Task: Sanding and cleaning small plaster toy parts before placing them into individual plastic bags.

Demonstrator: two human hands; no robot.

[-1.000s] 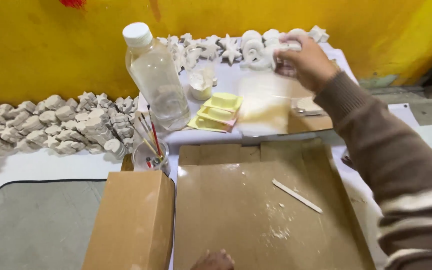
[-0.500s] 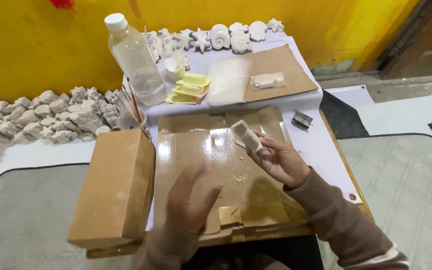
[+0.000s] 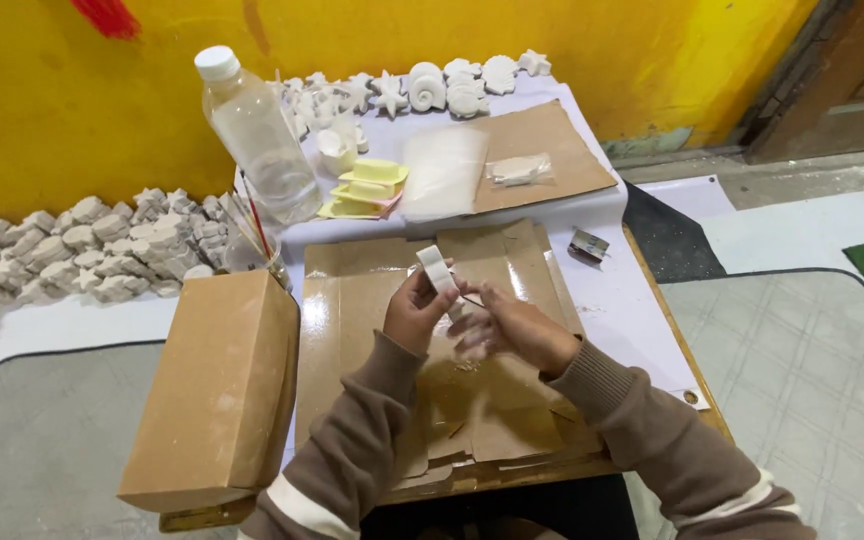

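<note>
A small white plaster piece is held upright over the taped cardboard sheet in the middle of the table. My left hand grips it from the left side. My right hand is close against it on the right, blurred, its fingers curled around a thin stick whose tip shows near the piece. White dust lies on the cardboard under the hands.
A brown cardboard box stands at the left. Behind it are a cup of brushes, a clear bottle, yellow moulds, a plastic bag and white shell casts. Piled casts lie on the floor.
My right hand fetched a white piece from the back of the table and brought it over the cardboard. Now my left hand has closed on it too and both hands meet.
</note>
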